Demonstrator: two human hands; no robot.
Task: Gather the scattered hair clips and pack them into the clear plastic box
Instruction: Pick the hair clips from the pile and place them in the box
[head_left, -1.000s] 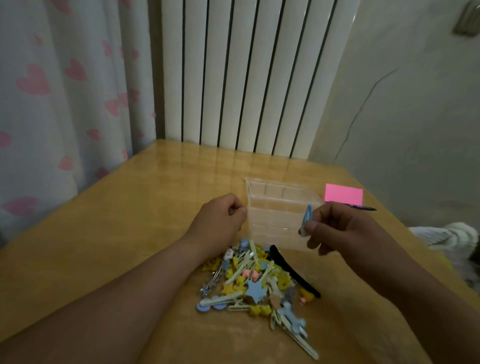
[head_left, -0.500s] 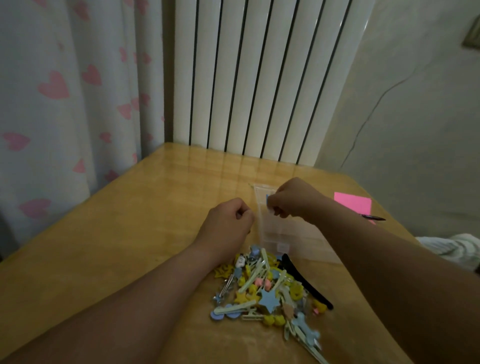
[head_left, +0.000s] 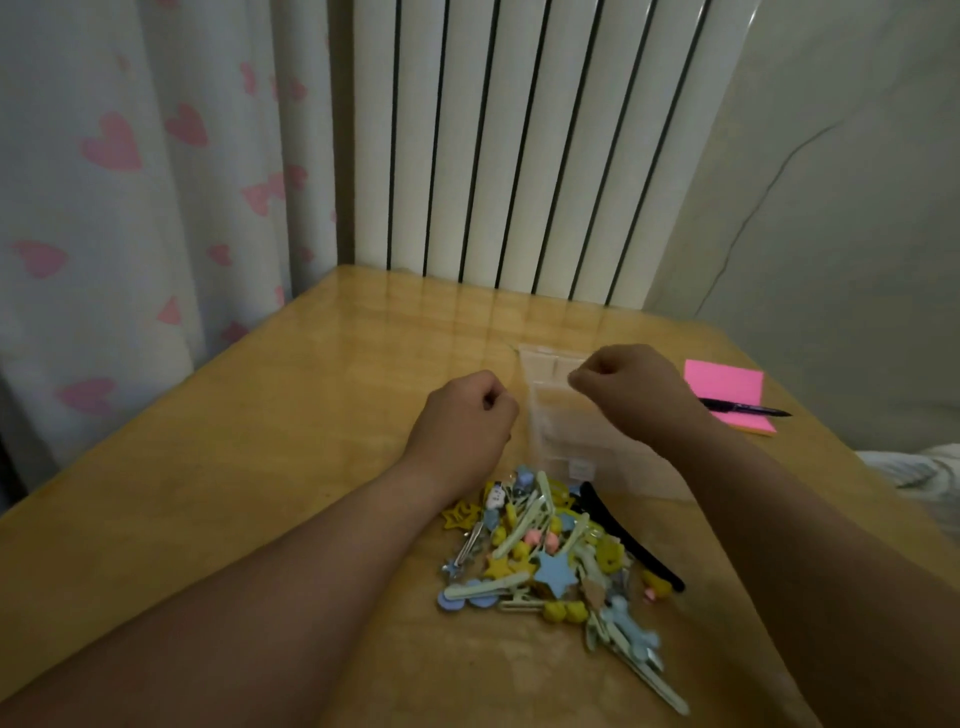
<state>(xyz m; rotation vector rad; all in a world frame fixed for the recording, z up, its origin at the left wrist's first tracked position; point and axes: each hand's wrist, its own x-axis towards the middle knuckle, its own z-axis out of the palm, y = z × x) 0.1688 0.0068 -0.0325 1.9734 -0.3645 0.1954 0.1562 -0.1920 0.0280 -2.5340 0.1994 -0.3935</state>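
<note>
A single head-worn wide-angle camera looks forward and down at the table (head_left: 208, 493) from close above. The left hand (head_left: 462, 421) and right hand (head_left: 628, 389) sit mid-frame, with the radiator (head_left: 519, 130) ahead.

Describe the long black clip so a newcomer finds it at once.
Start at the wooden table, then the colourful pile of hair clips on the near side of the clear plastic box. On its right edge lies the black clip: long, curved, dark, among small pastel ones.
</note>
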